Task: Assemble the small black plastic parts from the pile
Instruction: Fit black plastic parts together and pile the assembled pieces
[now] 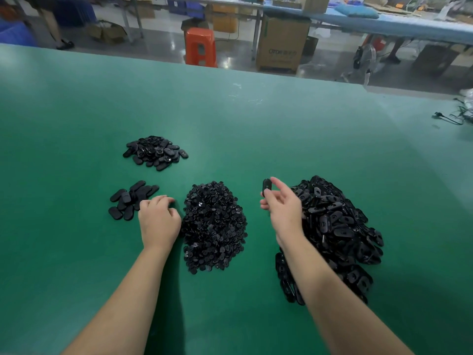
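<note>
On the green table (230,119) lie four heaps of black plastic parts. A big pile of oval shells (340,226) is at the right, and a pile of small round pieces (215,226) sits in the middle. A small group of oval parts (130,199) lies at the left, with another heap (154,152) farther back. My right hand (281,206) pinches one oval black part (266,187) upright, above the table between the two big piles. My left hand (158,217) rests knuckles-up on the table, fingers curled, between the left group and the middle pile; whether it holds anything is hidden.
The table's far edge runs across the top of the view. Beyond it stand an orange stool (201,47), a cardboard box (281,44) and other workbenches. Black cables (453,117) lie at the table's right edge.
</note>
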The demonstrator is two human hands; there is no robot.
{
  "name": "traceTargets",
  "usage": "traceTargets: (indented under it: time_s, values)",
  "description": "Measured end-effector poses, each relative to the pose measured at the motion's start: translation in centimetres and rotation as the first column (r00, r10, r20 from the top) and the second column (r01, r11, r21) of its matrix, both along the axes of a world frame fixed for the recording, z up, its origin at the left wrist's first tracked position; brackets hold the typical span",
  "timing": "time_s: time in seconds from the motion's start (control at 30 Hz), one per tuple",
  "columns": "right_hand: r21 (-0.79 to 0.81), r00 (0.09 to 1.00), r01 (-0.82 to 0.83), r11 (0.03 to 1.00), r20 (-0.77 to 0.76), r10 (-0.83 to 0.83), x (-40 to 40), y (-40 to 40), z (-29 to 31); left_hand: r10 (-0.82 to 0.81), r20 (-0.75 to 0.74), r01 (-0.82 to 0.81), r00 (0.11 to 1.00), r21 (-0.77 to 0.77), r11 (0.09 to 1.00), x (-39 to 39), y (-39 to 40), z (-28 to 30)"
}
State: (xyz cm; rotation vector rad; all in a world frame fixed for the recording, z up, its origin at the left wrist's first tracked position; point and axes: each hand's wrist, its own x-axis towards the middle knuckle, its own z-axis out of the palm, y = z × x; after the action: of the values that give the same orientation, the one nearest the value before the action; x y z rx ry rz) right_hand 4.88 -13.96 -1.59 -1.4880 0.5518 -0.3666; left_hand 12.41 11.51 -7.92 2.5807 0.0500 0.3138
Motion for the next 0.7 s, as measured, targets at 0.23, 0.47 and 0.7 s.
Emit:
traceTargets:
  time_s: [0.23, 0.47, 0.7]
  values:
    - [0.055, 0.984, 0.177, 0.983, -0.009, -0.176, -1.3, 3.7, -3.8, 0.003, -0.01, -0.003, 1.0, -0.002, 1.0, 0.0, 0.0, 0.0]
    - [-0.114, 0.969, 0.236, 0.965, -0.04, -0.242, -1.6, 4.1, -5.6, -0.005, 0.005, 0.005, 1.0, -0.039, 0.999, 0.1, 0.1, -0.1]
    - [-0.214, 0.991, 0.134, 0.968, 0.01, -0.135, -1.8, 4.2, -6.4, -0.041, 0.007, 0.042, 0.999, -0.111, 0.993, -0.4, -0.7, 0.7]
